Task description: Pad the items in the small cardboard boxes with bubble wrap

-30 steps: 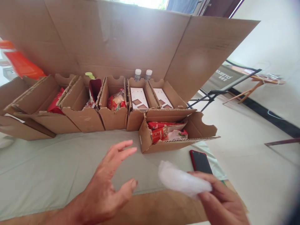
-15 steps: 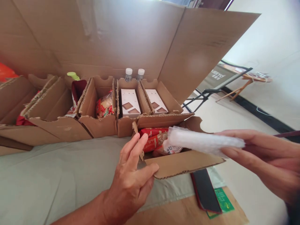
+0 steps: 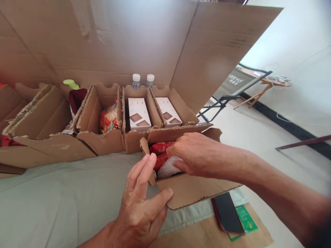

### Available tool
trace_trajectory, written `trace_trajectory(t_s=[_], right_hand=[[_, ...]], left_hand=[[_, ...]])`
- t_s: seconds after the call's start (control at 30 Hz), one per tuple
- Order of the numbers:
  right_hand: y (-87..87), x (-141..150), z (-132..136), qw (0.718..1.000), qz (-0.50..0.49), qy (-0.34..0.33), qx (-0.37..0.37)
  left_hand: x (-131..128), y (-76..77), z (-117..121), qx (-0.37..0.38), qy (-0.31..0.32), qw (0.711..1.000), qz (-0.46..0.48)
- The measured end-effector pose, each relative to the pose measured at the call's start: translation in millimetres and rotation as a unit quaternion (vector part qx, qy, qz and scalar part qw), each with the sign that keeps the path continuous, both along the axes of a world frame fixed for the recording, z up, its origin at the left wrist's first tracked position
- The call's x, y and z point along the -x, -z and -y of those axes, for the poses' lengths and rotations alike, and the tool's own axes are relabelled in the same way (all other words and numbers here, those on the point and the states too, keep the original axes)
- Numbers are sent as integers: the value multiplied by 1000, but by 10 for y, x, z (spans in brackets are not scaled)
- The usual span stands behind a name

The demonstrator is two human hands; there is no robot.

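The bubble wrap [image 3: 167, 168] lies at 8 o'clock from the nearer right hand [image 3: 193, 153], its visible length running 8-to-2; fingertips hidden, grip unclear. The left hand [image 3: 143, 198] spreads open.

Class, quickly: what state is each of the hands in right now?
Left hand: open, at the edge of the cardboard box.
Right hand: closed on the bubble-wrapped item.
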State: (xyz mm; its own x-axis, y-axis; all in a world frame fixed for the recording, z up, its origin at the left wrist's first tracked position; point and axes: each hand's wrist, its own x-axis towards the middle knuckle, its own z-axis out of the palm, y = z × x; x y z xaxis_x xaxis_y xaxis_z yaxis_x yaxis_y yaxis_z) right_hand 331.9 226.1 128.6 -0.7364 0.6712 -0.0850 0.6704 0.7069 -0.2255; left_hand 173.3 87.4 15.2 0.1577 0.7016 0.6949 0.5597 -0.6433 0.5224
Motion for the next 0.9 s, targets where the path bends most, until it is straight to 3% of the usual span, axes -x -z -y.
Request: trace_trajectory(t_s=[0.1,0.13,0.23,0.37,0.43,0.53,0.63,0.73,0.83,0.9], right_hand=[[15,96,11,976,205,-66,-28],[52,132,28,972,217,-80,-37],[259,248,91,974,186,-117,-51],[489,309,97,980,159,-116,-3],[478,233,63,986,123,-105,32],[305,-55,85,997,2,-70,30],[96,-504,342,984,-164,37,-67],[84,-973,772,918,-277,232,-164],[371,-1347,1073,823,-339,419,-181],[668,-1509,1080,806,-336,470,-126]], left_hand=[[-4,16,-1,8,4,1000,1],[-8,20,-3,11,3,1000,2],[-22,25,-12,9,-3,1000,11],[-26,14,-32,6,-15,1000,5],[-24,5,-40,7,-17,1000,3],[-4,11,-27,3,-29,1000,10],[61,68,35,11,-74,997,24],[154,178,130,46,-115,991,45],[196,318,213,146,-130,978,70],[167,416,230,242,-114,958,105]])
